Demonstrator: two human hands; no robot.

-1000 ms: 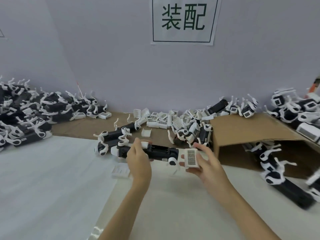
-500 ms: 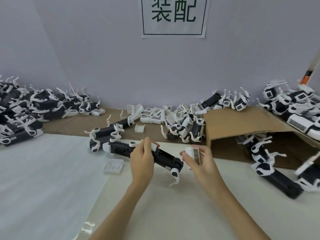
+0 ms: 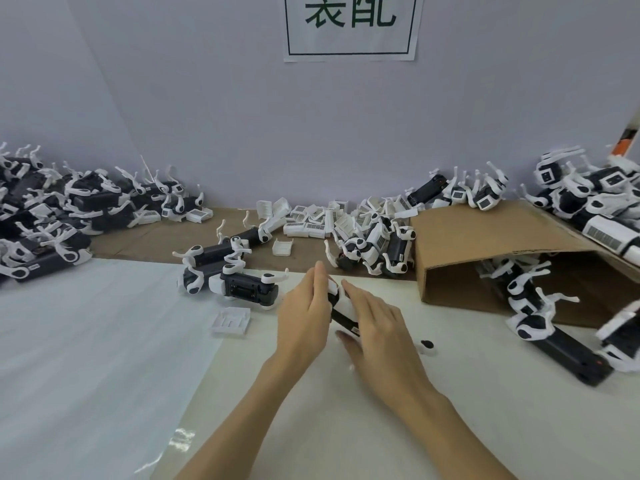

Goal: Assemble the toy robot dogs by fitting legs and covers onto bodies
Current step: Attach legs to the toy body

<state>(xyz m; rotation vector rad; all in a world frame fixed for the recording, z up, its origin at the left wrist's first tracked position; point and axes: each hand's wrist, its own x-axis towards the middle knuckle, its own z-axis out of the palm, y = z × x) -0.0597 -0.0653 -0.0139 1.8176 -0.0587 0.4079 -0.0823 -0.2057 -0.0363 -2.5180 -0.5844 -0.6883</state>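
A heap of finished dogs (image 3: 45, 216) lies far left on the tabletop (image 3: 398, 427). A loose white cover (image 3: 231, 319) sits just left of my hands. My left hand (image 3: 304, 320) presses flat, fingers straight, against the black body (image 3: 341, 318); my right hand (image 3: 375, 327) lies over its white cover (image 3: 341, 299), fingers extended, thumb beneath. Further right stands a cardboard box (image 3: 485, 244).
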